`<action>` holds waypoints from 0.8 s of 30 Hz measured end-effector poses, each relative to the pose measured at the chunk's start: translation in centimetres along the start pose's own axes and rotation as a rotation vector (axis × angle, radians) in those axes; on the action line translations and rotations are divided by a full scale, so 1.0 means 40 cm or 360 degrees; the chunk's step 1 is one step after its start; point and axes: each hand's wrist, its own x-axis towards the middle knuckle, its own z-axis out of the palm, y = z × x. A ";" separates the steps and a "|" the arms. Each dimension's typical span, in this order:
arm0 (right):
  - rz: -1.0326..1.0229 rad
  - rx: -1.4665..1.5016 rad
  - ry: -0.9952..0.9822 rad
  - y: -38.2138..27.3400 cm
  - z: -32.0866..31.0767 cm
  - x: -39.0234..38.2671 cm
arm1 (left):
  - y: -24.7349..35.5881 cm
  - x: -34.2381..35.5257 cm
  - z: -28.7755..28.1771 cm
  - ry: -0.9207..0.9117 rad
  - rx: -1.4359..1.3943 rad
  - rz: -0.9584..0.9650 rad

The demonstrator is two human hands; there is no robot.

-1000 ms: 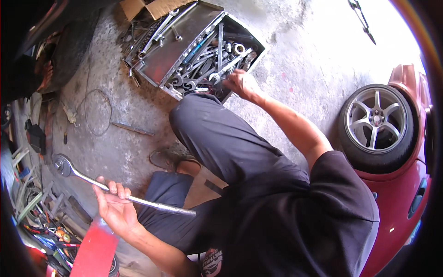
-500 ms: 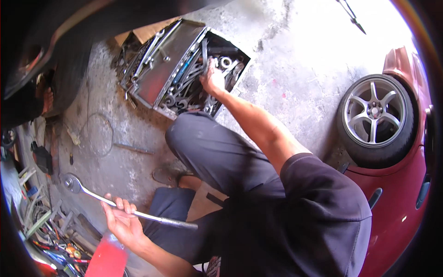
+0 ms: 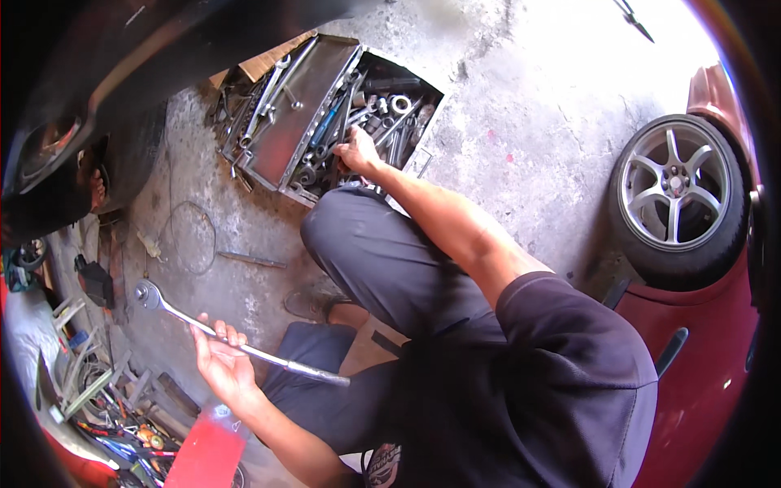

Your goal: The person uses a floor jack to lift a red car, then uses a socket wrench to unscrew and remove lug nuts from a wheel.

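Observation:
A long-handled ratchet wrench (image 3: 262,355) lies across my left hand (image 3: 225,362), its round head pointing up and left. My left fingers are closed about the middle of its handle. My right hand (image 3: 358,153) reaches into an open metal toolbox (image 3: 297,110), at the near side of its deep compartment. Its fingers are curled down among the loose wrenches (image 3: 325,163) there; what they grip is hidden. Sockets, a white ring (image 3: 400,104) and a blue-handled tool (image 3: 325,126) lie in the same compartment. More wrenches (image 3: 277,93) rest in the box's far-left section.
A red car (image 3: 691,342) with a spoked wheel (image 3: 675,187) stands at the right. Dark car bodywork (image 3: 203,49) hangs over the upper left. A wire loop (image 3: 193,236) and a metal bar (image 3: 252,259) lie on the concrete. Cluttered parts and a red panel (image 3: 207,447) fill the lower left.
My right hand has drawn back toward me within the toolbox, from its middle to its near side. The left hand with the ratchet wrench has shifted slightly right, as the whole view moved a little.

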 end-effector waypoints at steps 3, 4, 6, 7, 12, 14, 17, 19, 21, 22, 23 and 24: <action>-0.0063 0.0108 -0.0025 0.017 -0.008 -0.014 | -0.012 -0.004 0.009 0.0057 0.0043 0.0003; -0.0068 0.0222 0.0002 0.029 -0.004 -0.007 | -0.017 -0.004 0.013 0.0052 0.0047 0.0003; 0.0029 0.0400 -0.0145 0.053 -0.017 0.011 | -0.027 -0.005 0.023 0.0061 0.0070 -0.0017; 0.0052 0.0451 -0.0154 0.046 -0.013 0.006 | -0.028 -0.013 0.024 0.0068 0.0095 -0.0022; 0.0025 0.0568 -0.0100 0.045 -0.013 -0.002 | -0.031 -0.032 0.013 0.0109 0.0120 -0.0033; 0.0122 0.0682 -0.0120 0.036 -0.004 -0.013 | -0.035 -0.039 0.000 0.0132 0.0112 -0.0047; 0.0318 0.0855 -0.0132 0.026 0.027 -0.011 | -0.035 -0.047 -0.002 0.0167 0.0105 -0.0034; 0.0334 0.0850 -0.0151 0.027 0.046 0.006 | -0.040 -0.048 0.009 0.0154 0.0134 -0.0024; 0.0086 0.0604 -0.0137 0.036 0.060 0.033 | -0.046 -0.046 0.016 0.0166 0.0146 -0.0029; -0.0090 0.0414 -0.0236 0.059 0.055 0.054 | -0.049 -0.045 0.019 0.0167 0.0158 -0.0029; -0.0234 -0.0034 -0.0152 0.040 0.058 0.029 | -0.049 -0.052 0.008 0.0192 0.0156 -0.0031; -0.0224 -0.0040 -0.0173 0.024 0.052 0.000 | -0.048 -0.058 -0.003 0.0228 0.0154 -0.0034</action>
